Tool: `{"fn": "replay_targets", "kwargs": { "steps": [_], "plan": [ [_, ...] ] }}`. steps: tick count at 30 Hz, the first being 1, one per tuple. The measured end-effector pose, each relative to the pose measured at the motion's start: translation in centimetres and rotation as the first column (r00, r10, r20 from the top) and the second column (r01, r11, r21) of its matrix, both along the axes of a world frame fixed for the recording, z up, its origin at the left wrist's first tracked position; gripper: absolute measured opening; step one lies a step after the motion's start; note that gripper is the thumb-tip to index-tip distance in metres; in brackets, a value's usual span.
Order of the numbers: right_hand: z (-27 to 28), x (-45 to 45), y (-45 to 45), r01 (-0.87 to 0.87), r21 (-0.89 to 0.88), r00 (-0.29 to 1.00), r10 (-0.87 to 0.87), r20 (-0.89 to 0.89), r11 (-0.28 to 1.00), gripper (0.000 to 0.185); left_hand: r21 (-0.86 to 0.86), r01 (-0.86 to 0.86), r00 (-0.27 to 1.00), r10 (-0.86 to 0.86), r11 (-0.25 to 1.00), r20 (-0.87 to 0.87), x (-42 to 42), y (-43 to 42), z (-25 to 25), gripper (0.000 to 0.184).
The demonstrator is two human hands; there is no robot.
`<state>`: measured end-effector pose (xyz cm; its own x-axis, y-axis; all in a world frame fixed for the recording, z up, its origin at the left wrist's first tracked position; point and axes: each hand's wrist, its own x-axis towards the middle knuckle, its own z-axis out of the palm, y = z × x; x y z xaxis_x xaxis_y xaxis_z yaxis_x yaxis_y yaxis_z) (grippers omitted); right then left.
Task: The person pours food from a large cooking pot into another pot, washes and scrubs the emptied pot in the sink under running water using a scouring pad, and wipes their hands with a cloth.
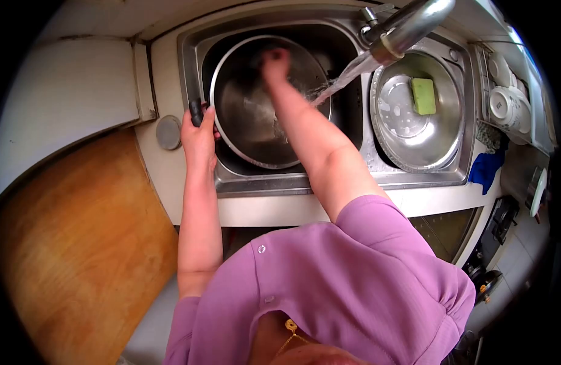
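Observation:
A large, deep metal pan (pixel 247 103) with a bright rim sits tilted in the left sink basin. My left hand (pixel 197 143) is closed round its black handle (pixel 196 113) at the pan's left side. My right hand (pixel 275 66) reaches inside the pan, near the far wall, and is blurred by motion. Its fingers look curled over a small dark thing that I cannot make out. From the faucet (pixel 408 33) a stream of water (pixel 347 76) runs down past my right forearm into the pan.
In the right basin a steel bowl (pixel 384 131) holds a green sponge (pixel 423 96). White cups (pixel 508 106) stand in a rack at the right, above a blue cloth (pixel 486 170). A round grey lid-like disc (pixel 168 132) lies left of the sink. A wooden board (pixel 86 243) is at lower left.

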<state>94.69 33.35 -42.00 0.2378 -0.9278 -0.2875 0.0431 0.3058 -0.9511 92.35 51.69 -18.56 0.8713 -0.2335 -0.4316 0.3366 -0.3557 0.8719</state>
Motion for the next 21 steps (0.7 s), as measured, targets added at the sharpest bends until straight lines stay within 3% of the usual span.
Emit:
{"fn": "replay_targets", "kwargs": {
  "steps": [1, 2, 3, 5, 6, 8, 9, 10, 11, 12, 13, 14, 16, 17, 18, 19, 21],
  "plan": [
    [-0.7, -2.0, -0.9, 0.228, 0.222, 0.963, -0.253, 0.090, 0.948, 0.024, -0.005, 0.019, 1.000, -0.019, 1.000, 0.018, 0.1, 0.0, -0.1, 0.020],
    [2.6, -4.7, -0.7, 0.339, 0.405, 0.923, -0.383, 0.032, 0.849, 0.023, -0.034, 0.029, 1.000, -0.029, 0.999, 0.005, 0.4, 0.2, -0.6, 0.021],
    [0.6, -6.1, 0.0, 0.387, 0.410, 0.857, -0.486, 0.171, 0.826, 0.024, -0.042, 0.026, 1.000, -0.026, 0.999, 0.003, 0.5, 0.5, -0.8, 0.021],
    [-4.8, -6.5, 0.4, 0.484, 0.211, 0.873, -0.484, -0.055, 0.849, 0.026, -0.025, 0.003, 0.999, -0.005, 1.000, -0.049, 0.8, 0.3, -1.0, 0.021],
    [-3.1, -5.9, -0.2, 0.485, 0.211, 0.873, -0.485, -0.054, 0.849, 0.026, -0.025, 0.005, 0.999, -0.006, 1.000, -0.052, 0.8, 0.4, -1.0, 0.020],
    [2.7, -4.1, -1.7, 0.141, 0.542, 0.983, -0.184, 0.026, 0.829, 0.030, -0.011, 0.011, 0.999, -0.011, 1.000, -0.046, 0.8, 0.8, -1.4, 0.021],
    [3.9, -1.1, -0.6, 0.180, 0.402, 0.980, -0.199, 0.006, 0.898, 0.028, -0.007, 0.014, 0.999, -0.014, 1.000, -0.033, 1.1, 0.7, -1.6, 0.021],
    [3.8, 1.2, 0.6, 0.021, 0.224, 0.999, -0.012, -0.040, 0.974, 0.034, -0.006, 0.013, 1.000, -0.013, 1.000, -0.028, 1.3, 0.5, -1.7, 0.021],
    [5.5, 1.9, 3.0, -0.222, -0.248, 0.945, 0.146, -0.291, 0.943, 0.034, -0.003, 0.018, 1.000, -0.018, 1.000, 0.007, 1.4, 0.4, -1.9, 0.021],
    [6.5, 1.3, 5.7, -0.402, -0.335, 0.913, 0.347, -0.213, 0.852, 0.029, 0.002, 0.024, 0.999, -0.024, 1.000, 0.039, 1.3, 0.5, -2.0, 0.021],
    [8.3, -1.3, 7.7, -0.649, -0.420, 0.759, 0.583, -0.291, 0.635, 0.030, 0.009, 0.026, 0.999, -0.026, 1.000, 0.033, 1.2, 0.7, -2.2, 0.021],
    [7.4, -3.6, 8.6, -0.805, -0.531, 0.527, 0.731, -0.433, 0.266, 0.026, -0.017, 0.002, 0.999, -0.002, 1.000, 0.036, 1.2, 0.7, -2.4, 0.020],
    [7.9, -9.4, 6.7, -0.863, -0.502, 0.229, 0.847, -0.480, -0.051, 0.026, -0.040, -0.017, 0.999, 0.018, 0.999, 0.028, 1.3, 0.8, -2.6, 0.019],
    [6.3, -11.0, 4.6, -0.935, -0.347, 0.189, 0.719, -0.669, -0.077, 0.027, -0.049, -0.014, 0.999, 0.015, 0.999, 0.034, 1.4, 0.9, -2.6, 0.018],
    [5.2, -11.6, 2.5, -0.976, -0.202, 0.214, 0.559, -0.801, 0.084, 0.029, -0.061, -0.011, 0.999, 0.014, 0.998, 0.044, 1.6, 0.9, -2.7, 0.018],
    [4.4, -12.5, 0.9, -0.930, -0.133, 0.299, 0.495, -0.816, 0.343, 0.035, -0.062, -0.010, 0.999, 0.012, 0.998, 0.043, 1.7, 0.8, -2.8, 0.018],
    [1.0, -11.5, 2.9, -0.814, -0.252, 0.385, 0.161, -0.909, 0.523, 0.041, -0.059, -0.027, 0.999, 0.029, 0.998, 0.028, 1.9, 0.7, -2.8, 0.017]
  ]
}}
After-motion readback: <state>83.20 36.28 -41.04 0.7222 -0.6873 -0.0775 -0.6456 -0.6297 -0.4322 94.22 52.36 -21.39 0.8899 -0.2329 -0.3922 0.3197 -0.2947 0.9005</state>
